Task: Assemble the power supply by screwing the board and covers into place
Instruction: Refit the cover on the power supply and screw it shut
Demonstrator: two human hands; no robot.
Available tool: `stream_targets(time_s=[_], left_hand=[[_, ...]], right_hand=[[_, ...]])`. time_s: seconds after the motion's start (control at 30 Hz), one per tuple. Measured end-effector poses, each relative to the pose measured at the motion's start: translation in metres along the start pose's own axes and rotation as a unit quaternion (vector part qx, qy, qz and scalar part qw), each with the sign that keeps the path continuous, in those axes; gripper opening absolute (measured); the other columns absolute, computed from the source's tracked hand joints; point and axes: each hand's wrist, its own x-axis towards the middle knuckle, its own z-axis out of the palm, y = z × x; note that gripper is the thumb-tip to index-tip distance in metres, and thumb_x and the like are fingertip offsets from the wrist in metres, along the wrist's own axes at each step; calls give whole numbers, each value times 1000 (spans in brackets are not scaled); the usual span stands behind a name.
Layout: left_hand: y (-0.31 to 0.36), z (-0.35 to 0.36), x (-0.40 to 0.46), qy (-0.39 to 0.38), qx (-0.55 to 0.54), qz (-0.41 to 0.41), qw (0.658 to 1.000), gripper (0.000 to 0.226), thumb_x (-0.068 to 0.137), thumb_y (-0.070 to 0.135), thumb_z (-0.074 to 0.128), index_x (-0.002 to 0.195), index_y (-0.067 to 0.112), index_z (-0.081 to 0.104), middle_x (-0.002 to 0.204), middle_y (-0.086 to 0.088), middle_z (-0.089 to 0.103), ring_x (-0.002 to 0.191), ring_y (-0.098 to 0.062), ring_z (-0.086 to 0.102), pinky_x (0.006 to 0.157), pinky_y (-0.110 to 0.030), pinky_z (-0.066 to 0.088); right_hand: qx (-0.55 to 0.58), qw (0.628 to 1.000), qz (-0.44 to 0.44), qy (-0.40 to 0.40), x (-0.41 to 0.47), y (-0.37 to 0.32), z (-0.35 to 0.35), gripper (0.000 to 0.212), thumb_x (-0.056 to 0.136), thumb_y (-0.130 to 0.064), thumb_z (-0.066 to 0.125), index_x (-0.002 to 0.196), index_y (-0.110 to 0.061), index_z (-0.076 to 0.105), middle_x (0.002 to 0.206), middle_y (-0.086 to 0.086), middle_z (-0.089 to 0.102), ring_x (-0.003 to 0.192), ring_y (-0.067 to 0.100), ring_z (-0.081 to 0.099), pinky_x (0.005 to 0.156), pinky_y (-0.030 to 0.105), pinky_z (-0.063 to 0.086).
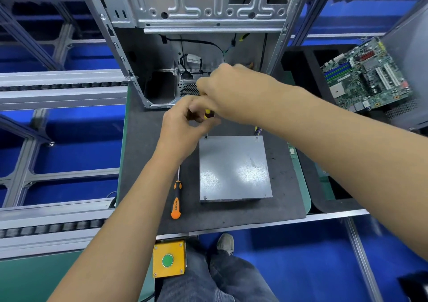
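Observation:
The grey power supply box (pixel 234 169) lies flat on the dark mat (pixel 231 216) with its cover on top. A yellow-and-black screwdriver (pixel 208 114) stands upright over the box's far left corner, its tip at a screw (pixel 206 137). My right hand (pixel 234 91) grips the top of the handle from above. My left hand (pixel 185 121) curls its fingers round the handle just below. Most of the handle is hidden by both hands.
A second screwdriver with an orange handle (pixel 176 197) lies on the mat left of the box. An open metal computer case (pixel 196 47) stands behind. A motherboard (pixel 368 74) rests at the right. A yellow box with a green button (pixel 169 259) sits below the table edge.

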Motion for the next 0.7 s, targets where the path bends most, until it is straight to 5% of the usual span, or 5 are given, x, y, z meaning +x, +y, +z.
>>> stream_targets(time_s=[0.2,0.3,0.4,0.53,0.7], left_hand=[[2,-5,-1,-5,-55,-43,998,25,71,26,80,83,40,63,77,11,66,73,-4,58,68,-22,47],[4,-1,-2,-5,-21,-58,998,13,76,22,78,83,20,67,77,-15,64,70,-12,51,66,-42,47],[9,3,3,3,-6,-56,998,24,73,16,77,78,33,60,75,-12,63,69,-16,51,69,-44,51],[8,3,3,-5,-17,-50,999,24,65,30,81,79,22,63,78,-14,63,74,-35,56,69,-50,52],[11,7,2,29,-39,-35,998,29,63,24,84,79,38,65,74,10,61,68,-9,52,66,-30,48]], right_hand=[[79,995,-49,-22,8,-5,-2,14,92,-15,60,104,-22,55,103,-1,46,100,25,53,77,37,45],[97,994,-41,-37,6,-4,-5,17,87,-13,62,98,-22,54,101,-2,46,98,22,51,71,35,42],[101,994,-21,-36,5,-2,-5,16,91,-20,56,107,-21,55,107,2,51,97,26,56,71,38,47],[53,999,10,-2,4,-3,-3,9,95,-19,53,104,-15,55,95,5,46,90,31,56,63,37,44],[-41,996,69,28,1,-7,-2,14,98,-20,52,91,-12,41,70,3,27,72,29,40,60,37,32]])
